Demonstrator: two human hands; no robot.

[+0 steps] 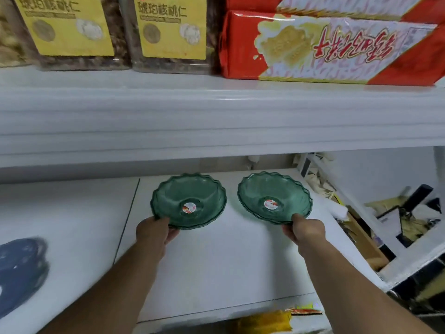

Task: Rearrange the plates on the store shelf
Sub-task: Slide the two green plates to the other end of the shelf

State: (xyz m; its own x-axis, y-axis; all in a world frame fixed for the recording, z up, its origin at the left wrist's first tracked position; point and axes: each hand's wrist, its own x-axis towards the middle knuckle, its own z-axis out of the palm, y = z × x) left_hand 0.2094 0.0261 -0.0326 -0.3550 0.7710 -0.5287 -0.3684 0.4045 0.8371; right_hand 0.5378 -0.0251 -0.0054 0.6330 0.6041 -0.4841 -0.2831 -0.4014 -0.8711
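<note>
Two green scalloped plates are sitting side by side, slightly apart, on the white shelf (216,261) in the middle of the frame, each with a round sticker at its centre. The left hand (154,231) is gripping the near rim of the left plate (189,201), while the right hand (307,230) is gripping the near rim of the right plate (274,197). A dark blue plate (20,271) is lying blurred at the lower left of the frame, and labelled jars (166,32) and a red box (325,49) are standing on the upper shelf (216,116).

A shop — packaged snacks (325,44) on white shelving (216,116).
</note>
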